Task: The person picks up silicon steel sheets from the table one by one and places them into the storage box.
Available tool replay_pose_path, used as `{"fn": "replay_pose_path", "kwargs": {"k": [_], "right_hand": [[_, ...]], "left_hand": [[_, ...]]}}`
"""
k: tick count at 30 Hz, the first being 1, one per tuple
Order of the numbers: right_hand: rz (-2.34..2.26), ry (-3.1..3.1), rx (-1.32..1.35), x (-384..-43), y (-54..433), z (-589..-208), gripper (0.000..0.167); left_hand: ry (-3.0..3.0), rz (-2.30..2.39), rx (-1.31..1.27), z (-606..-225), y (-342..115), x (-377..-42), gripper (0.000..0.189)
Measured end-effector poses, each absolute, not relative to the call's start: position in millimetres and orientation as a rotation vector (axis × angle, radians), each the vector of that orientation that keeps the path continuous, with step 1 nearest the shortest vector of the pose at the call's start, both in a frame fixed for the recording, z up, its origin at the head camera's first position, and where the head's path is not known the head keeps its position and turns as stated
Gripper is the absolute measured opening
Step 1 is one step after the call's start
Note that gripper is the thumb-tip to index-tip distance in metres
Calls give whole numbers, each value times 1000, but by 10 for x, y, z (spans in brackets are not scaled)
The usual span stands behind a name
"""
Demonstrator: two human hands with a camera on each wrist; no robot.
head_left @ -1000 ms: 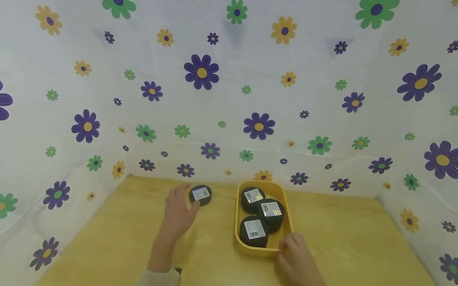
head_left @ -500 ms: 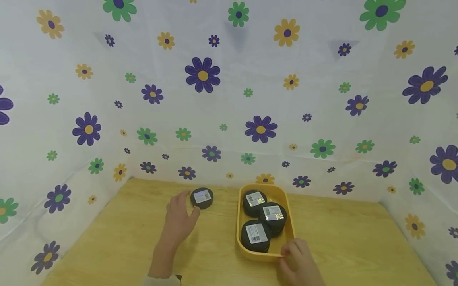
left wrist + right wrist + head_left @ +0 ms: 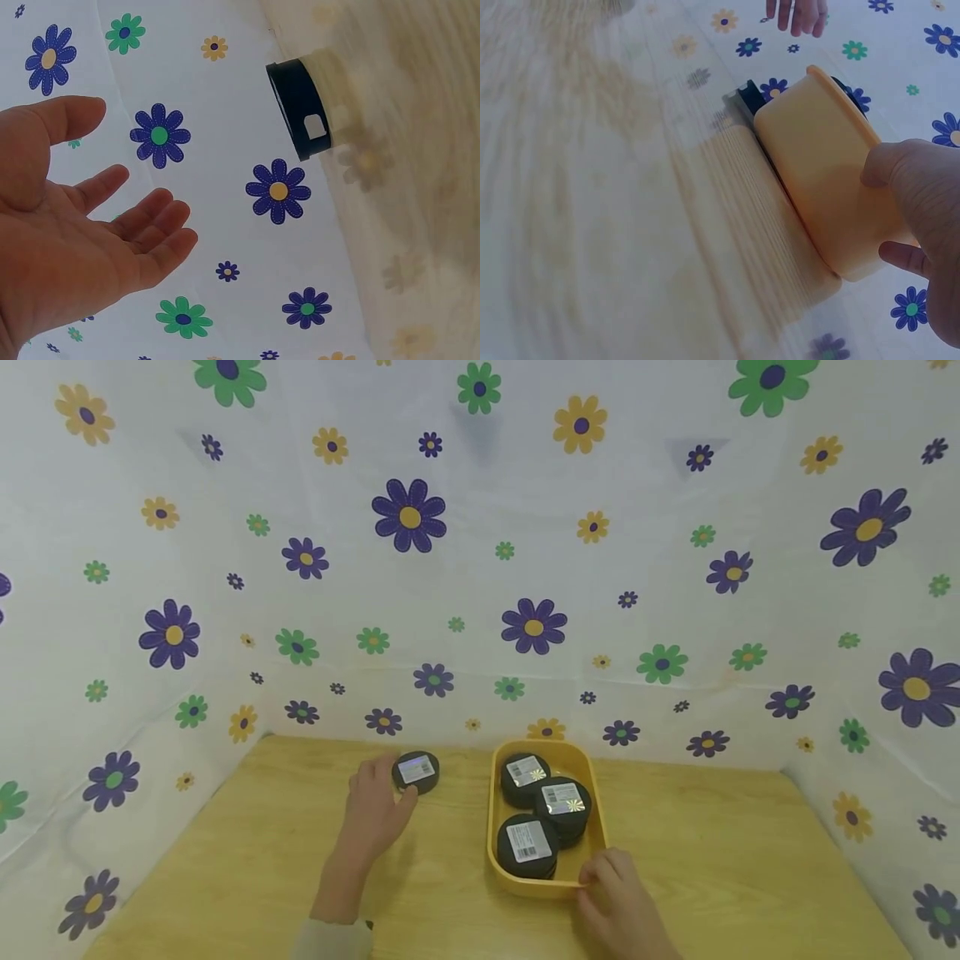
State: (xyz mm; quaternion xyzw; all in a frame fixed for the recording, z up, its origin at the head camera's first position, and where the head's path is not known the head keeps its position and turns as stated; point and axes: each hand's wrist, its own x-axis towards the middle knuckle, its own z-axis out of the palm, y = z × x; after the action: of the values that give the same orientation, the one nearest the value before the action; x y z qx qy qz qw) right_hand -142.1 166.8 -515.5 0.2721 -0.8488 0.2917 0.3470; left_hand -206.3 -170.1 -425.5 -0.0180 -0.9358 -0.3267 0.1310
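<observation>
A round black case (image 3: 416,772) with a white label lies on the table, left of a yellow tray (image 3: 515,883). My left hand (image 3: 377,806) is beside this case, fingers spread and thumb apart. In the left wrist view, a gap shows between the open left hand (image 3: 97,217) and the case (image 3: 300,109). Several similar black cases, some stacked, sit inside the tray, among them one near its front (image 3: 528,845). My right hand (image 3: 618,897) grips the tray's near right corner. The right wrist view shows the right hand (image 3: 922,202) with fingers at the tray's rim.
The wood-patterned table (image 3: 712,852) extends on both sides of the tray. White cloth (image 3: 480,568) printed with flowers walls off the back and both sides. The far end of the tray stands close to the back wall.
The head view has shifted slightly. My left hand stays beside the lone case, its fingers a little closer than half a second ago. My right hand keeps its hold on the tray corner.
</observation>
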Motion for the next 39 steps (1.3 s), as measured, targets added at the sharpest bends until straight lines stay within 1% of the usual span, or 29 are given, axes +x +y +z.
{"fn": "replay_pose_path", "kwargs": {"k": [10,21,26,31,39], "right_hand": [[766,-2277,652,-1373,1651,-5109,39],[757,-2315,617,-1389,1659,-5141,39],[746,-2306,633,-1408,1672,-5148,39],[775,-2337,593,-1401,1661,-5128,40],[794,-2378,555,-1364,1634,-5096,40]], "left_hand": [[-2827,-794,-84,-4135,-1792,-2252,58],[-2972,-553,-183,-4153,-1810,-2609,62],[-3061,-484,-229,-4188,-1773,-2735,62],[-3155,-578,-250,-4280,-1785,-2889,62],[-3221,-650,-166,-4513,-1809,-3021,74]]}}
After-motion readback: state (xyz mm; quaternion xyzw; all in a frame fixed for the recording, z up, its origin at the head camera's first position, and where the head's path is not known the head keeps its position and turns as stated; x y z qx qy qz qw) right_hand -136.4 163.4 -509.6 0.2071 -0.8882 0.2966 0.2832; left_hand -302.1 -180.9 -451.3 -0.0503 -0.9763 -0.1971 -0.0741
